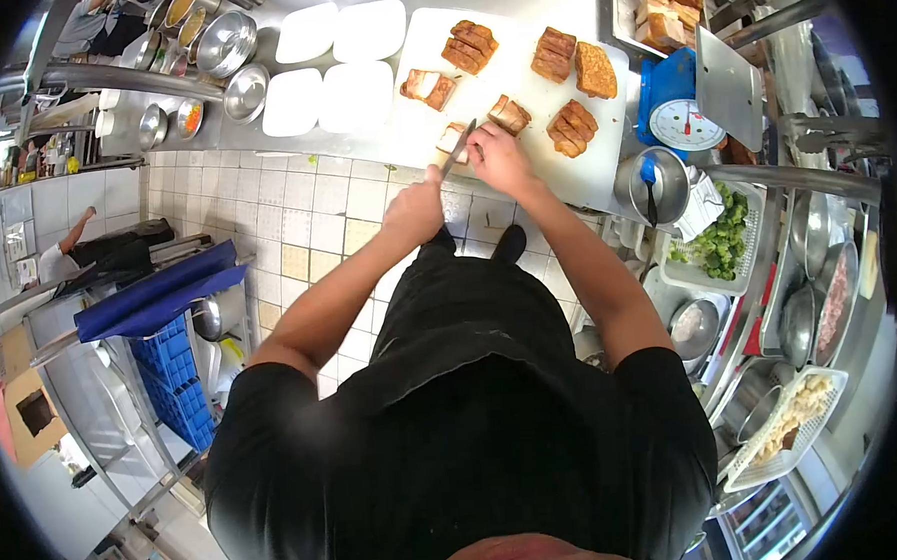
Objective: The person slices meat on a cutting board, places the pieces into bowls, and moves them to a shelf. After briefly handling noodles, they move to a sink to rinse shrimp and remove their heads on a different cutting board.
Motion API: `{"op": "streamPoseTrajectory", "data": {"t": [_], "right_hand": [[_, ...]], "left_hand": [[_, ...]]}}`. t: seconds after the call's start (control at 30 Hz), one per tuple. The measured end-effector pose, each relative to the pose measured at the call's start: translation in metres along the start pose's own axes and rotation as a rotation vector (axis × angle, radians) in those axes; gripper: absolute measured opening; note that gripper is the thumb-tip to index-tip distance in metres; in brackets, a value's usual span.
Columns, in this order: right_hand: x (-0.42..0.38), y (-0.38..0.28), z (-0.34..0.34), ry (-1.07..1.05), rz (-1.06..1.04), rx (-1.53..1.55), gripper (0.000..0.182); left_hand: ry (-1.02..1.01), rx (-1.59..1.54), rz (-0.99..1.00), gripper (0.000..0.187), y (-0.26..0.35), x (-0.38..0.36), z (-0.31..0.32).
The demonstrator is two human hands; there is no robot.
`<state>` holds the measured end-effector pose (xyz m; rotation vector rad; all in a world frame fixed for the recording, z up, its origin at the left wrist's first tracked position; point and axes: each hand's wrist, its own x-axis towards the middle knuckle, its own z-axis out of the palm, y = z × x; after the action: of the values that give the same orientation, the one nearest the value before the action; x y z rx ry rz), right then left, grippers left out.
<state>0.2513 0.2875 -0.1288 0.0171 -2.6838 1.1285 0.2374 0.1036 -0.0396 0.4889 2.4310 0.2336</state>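
My left hand [413, 209] is closed around the handle of a knife [458, 149], whose blade points up and to the right over the front edge of the white cutting board [604, 168]. Beside the blade, my right hand [498, 158] has its fingers bent down near a pale cut piece of meat [450, 138]; what the fingertips touch is hidden. Just above that hand lies a browned chunk of roasted meat [509, 114]. Several sliced portions of crisp-skinned meat [469, 46] are spread over the board.
Four white square dishes [293, 102] stand left of the board. On the right are a blue scale [684, 122], a metal pot [657, 186], a basket of green vegetables [724, 233] and a meat tray [665, 10]. Another person [77, 258] is at far left.
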Motion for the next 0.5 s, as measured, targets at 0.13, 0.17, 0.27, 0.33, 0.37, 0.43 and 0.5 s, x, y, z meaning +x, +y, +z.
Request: {"op": "streamPoseTrajectory", "data": {"t": [0.13, 0.17, 0.27, 0.33, 0.37, 0.43, 0.5], "right_hand": [[-0.001, 0.003, 0.006, 0.018, 0.009, 0.015, 0.004], [-0.006, 0.003, 0.006, 0.013, 0.012, 0.021, 0.005], [-0.005, 0.001, 0.001, 0.012, 0.031, 0.003, 0.012], [-0.003, -0.014, -0.011, -0.013, 0.074, -0.036, 0.021], [0.000, -0.020, -0.015, -0.032, 0.025, -0.053, 0.025], [0.009, -0.031, -0.022, -0.068, -0.074, -0.088, 0.035], [0.016, -0.039, -0.024, -0.143, -0.045, -0.132, 0.040]], "left_hand": [[0.027, 0.001, 0.027, 0.030, 0.009, 0.027, -0.002], [0.025, 0.009, 0.037, 0.030, 0.010, 0.026, -0.007], [0.070, 0.005, 0.056, 0.032, 0.010, 0.006, -0.039], [0.086, 0.006, 0.007, 0.032, 0.008, -0.001, -0.048], [0.081, 0.010, -0.001, 0.032, 0.006, 0.000, -0.047], [0.073, 0.018, -0.016, 0.032, -0.001, 0.006, -0.043], [0.066, 0.015, 0.022, 0.025, -0.008, 0.006, -0.039]]}}
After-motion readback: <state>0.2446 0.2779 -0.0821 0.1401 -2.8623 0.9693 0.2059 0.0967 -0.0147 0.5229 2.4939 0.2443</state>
